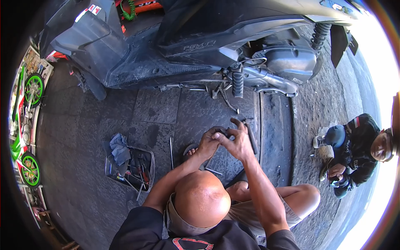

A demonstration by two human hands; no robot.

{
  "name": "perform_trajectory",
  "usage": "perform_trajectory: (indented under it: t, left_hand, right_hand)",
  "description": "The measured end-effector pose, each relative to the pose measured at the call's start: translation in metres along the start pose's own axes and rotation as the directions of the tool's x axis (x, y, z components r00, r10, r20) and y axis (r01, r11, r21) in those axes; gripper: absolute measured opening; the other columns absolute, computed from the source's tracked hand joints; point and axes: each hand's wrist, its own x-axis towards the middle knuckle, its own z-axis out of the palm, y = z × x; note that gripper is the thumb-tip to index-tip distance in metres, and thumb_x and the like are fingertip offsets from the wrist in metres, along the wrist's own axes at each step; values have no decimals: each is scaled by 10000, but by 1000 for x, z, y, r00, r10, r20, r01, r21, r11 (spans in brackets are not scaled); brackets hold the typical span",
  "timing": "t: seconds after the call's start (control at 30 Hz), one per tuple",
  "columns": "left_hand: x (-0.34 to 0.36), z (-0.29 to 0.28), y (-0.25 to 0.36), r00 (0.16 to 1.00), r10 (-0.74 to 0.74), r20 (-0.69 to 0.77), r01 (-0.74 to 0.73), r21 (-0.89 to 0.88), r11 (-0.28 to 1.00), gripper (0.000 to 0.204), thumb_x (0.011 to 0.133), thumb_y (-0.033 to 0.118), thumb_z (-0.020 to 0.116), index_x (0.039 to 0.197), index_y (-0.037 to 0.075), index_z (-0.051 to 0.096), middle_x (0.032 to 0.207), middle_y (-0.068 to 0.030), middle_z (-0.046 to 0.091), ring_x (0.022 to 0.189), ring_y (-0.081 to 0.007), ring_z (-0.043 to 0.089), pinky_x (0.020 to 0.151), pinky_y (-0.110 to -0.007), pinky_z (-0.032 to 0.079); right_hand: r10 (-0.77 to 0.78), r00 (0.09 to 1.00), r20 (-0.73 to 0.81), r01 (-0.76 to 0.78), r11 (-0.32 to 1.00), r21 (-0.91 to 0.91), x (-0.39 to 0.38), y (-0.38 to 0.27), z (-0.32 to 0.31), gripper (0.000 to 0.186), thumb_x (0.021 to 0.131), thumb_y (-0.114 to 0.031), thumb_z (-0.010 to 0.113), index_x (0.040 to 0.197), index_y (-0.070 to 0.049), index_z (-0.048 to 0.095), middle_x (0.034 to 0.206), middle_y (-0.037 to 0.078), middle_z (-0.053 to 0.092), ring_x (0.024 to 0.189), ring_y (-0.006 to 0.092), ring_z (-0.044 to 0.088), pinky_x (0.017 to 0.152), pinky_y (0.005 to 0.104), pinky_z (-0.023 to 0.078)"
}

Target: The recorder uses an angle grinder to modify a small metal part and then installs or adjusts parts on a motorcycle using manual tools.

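In front of me, my two hands meet over the floor. My left hand (208, 144) is closed around a small dark part (225, 132), mostly hidden by the fingers, so its kind does not show. My right hand (238, 145) pinches the same part from the other side, thumb against the left fingertips and index finger raised. Just beyond the right hand a hammer-like tool (252, 139) with a dark handle lies on the floor, partly covered. The dark scooter (187, 48) stands beyond my hands, its kickstand (227, 100) nearest to them.
An open tool case (152, 166) with several tools and a blue-grey rag (119, 149) lies at left. Thin metal rods (171, 152) rest on the tiles. At right, a person (354, 150) sits low beside a rough ground strip. A green-wheeled motorcycle (27, 129) stands far left.
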Motion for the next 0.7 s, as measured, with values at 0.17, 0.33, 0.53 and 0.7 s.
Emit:
perform_trajectory:
  t: [0.17,0.33,0.53,0.7]
  left_hand:
    - [0,6,-2,996,-38,-83,35,-36,999,223,944,26,608,1167,44,610,993,-37,662,862,-90,599,711,-224,475]
    - [2,9,5,959,-183,-216,187,0,982,143,977,75,586,1112,42,620,888,-31,657,707,-81,568,629,-217,465]
    - [1,9,7,966,-192,-175,184,-57,981,76,978,76,585,1038,50,623,871,-44,655,693,-89,557,629,-229,461]
    - [-2,9,15,967,-236,-96,228,-92,969,82,975,82,589,1033,32,618,889,-60,657,739,-110,571,682,-256,472]
  right_hand:
    - [75,997,-25,-78,984,-161,-7,6,-7,402,768,-389,772,916,-15,750,1051,229,663,1020,388,629,913,445,494]
    - [100,988,-115,-115,984,-133,-8,11,5,269,758,-235,731,914,-16,734,961,188,685,1006,342,645,905,463,482]
    - [-157,935,-316,64,956,-287,-7,33,17,268,787,-237,727,956,-29,731,992,201,654,977,373,628,857,448,503]
    - [-90,995,-36,85,989,-122,5,36,-6,235,796,-174,734,981,-29,735,908,168,605,893,347,602,822,417,487]
